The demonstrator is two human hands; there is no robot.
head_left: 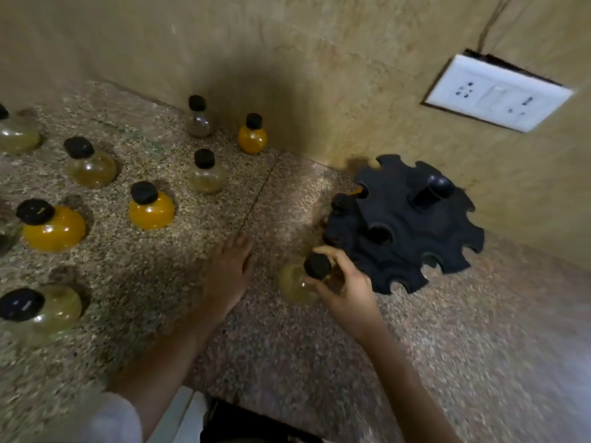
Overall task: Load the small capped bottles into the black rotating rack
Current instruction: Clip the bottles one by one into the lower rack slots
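Observation:
The black rotating rack stands on the speckled counter at the right, close to the wall, with notched tiers and one capped bottle seated at its left side. My right hand grips the neck of a pale yellowish bottle with a black cap, just left of the rack's lower tier. My left hand lies flat with straight fingers on the counter, holding nothing. Several more black-capped bottles stand to the left: orange ones, pale ones, and a darker one.
The tan wall runs behind the counter and bends round the rack's right side. A white switch and socket plate is on the wall above the rack. The counter's front edge lies near my forearms.

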